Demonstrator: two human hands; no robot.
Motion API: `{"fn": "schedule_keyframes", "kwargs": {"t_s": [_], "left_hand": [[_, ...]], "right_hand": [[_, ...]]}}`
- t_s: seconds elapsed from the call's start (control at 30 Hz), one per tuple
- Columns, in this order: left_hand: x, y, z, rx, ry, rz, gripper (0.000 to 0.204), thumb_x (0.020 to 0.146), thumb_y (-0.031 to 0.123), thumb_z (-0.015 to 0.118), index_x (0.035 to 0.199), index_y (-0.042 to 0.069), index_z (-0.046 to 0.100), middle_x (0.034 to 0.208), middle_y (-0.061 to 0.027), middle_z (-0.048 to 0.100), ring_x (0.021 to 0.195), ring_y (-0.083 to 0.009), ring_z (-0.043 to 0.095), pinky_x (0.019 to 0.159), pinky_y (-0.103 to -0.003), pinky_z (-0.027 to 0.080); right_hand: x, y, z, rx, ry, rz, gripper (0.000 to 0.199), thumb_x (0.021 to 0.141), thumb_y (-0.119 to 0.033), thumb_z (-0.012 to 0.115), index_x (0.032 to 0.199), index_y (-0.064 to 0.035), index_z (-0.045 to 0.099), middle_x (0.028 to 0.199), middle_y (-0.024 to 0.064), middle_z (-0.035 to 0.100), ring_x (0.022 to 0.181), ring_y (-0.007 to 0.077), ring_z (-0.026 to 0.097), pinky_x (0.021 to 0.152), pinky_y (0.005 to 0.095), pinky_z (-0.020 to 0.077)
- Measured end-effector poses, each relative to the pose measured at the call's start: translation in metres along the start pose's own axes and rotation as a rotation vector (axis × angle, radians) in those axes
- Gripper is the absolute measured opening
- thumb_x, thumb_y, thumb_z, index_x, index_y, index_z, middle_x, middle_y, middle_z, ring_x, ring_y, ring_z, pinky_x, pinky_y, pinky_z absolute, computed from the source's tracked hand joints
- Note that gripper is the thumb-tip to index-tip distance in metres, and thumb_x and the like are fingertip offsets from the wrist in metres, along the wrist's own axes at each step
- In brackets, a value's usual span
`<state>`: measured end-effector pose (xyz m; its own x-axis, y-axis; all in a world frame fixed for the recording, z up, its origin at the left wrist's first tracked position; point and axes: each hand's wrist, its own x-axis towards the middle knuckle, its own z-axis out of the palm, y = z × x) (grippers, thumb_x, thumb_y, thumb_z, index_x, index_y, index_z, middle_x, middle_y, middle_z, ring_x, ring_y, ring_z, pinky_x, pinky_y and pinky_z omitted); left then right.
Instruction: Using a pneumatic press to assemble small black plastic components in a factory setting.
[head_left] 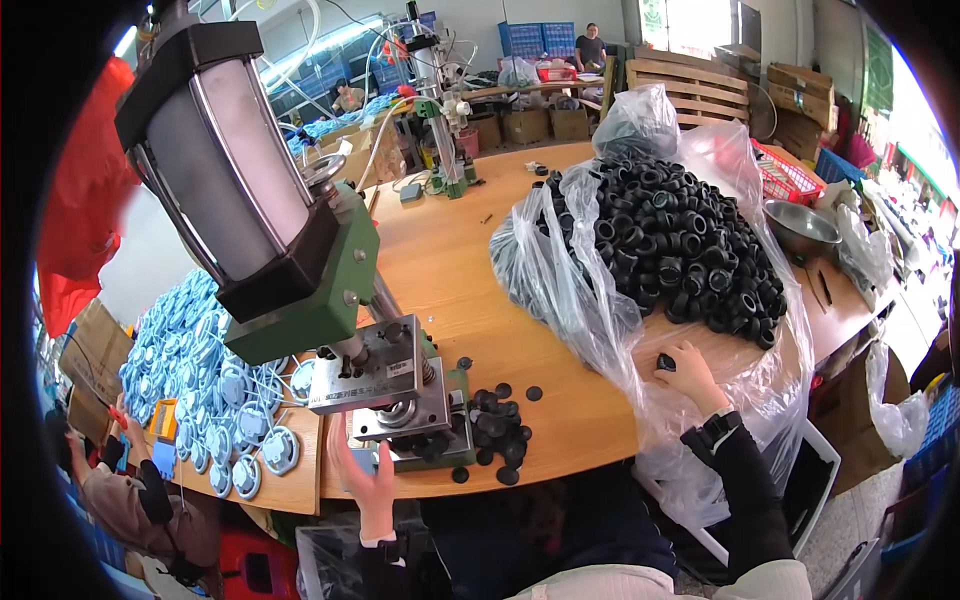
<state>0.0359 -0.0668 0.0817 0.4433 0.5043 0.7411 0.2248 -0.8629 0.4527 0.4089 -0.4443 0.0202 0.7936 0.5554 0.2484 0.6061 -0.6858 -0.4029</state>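
Observation:
My left hand [368, 482] is at the front of the bench press [345, 270], just below its metal die block [370, 370]. The fingers point up along the die and the thumb stands apart. My right hand [690, 378] is closed on a small black ring-shaped part [665, 362], over the clear plastic sheet. Just beyond it lies a big heap of black ring-shaped parts [690, 240] on the opened plastic bag [560, 270]. Beside the die is a small pile of flat black discs [495, 425], with several lying loose on the wood.
Light-blue round parts with cords [215, 370] are piled left of the press, near another person [150, 500]. A second press [440, 140] stands farther back on the wooden table [450, 260]. A metal bowl [800, 228] and red basket [785, 175] sit at the right.

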Motion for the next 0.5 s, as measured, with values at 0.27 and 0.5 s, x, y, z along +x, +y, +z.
{"fn": "schedule_keyframes", "kwargs": {"t_s": [0.27,0.5], "left_hand": [[0.066,0.023,0.056,-0.386,0.161,-0.348,0.031,0.073,0.01,0.073,0.098,-0.004,0.063,0.091,-0.0124,0.066,0.082,-0.0155,0.059,0.074,-0.031,0.045],[0.055,0.041,0.05,-0.164,0.093,-0.288,0.034,0.077,0.024,0.075,0.099,0.001,0.064,0.09,-0.0156,0.068,0.081,-0.0299,0.064,0.076,-0.038,0.048]], "right_hand": [[-0.015,-0.062,-0.05,0.949,0.079,0.198,0.052,0.069,-0.001,0.073,0.116,-0.0055,0.052,0.103,0.007,0.057,0.099,0.0211,0.058,0.087,0.0313,0.0465],[-0.023,-0.166,-0.089,1.455,-0.222,-0.102,0.058,0.068,0.01,0.07,0.12,-0.002,0.048,0.113,0.0072,0.057,0.108,0.0162,0.055,0.097,0.0298,0.0398]]}}
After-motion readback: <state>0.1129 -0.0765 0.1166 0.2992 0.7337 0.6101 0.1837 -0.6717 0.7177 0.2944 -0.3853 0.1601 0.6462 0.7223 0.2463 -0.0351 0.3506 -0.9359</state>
